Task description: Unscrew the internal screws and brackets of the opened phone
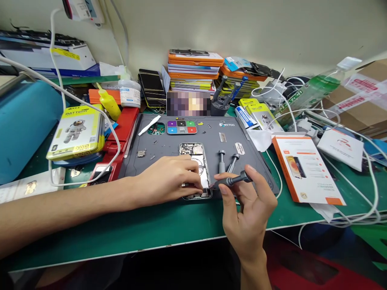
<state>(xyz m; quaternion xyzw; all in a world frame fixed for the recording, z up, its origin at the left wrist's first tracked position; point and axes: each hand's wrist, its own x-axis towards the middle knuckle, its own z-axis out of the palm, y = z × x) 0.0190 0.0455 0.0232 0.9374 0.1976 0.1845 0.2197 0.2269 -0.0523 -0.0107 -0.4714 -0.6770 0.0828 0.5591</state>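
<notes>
An opened smartphone (198, 150) lies on a grey work mat (252, 155), its inner parts showing. Across its left edge reaches my left hand (166, 177), fingers curled and tips on the lower part of the phone. My right hand (249, 213) grips a grey screwdriver (232, 181), which slants left with its tip at the phone's lower right corner. A fingertip rests near the driver's cap. Exactly what the tip touches is too small to make out. Just beyond are two more screwdrivers (221, 161). Small metal parts (141, 154) are scattered on the mat's left.
A colored-square tray (182, 127) and white spudger (149, 125) lie at the mat's back. Behind stand a screwdriver holder (219, 108) and stacked boxes (193, 66). Battery boxes (75, 131) are left; an orange-white box (306, 169), cables and a tilted bottle (314, 88) are right.
</notes>
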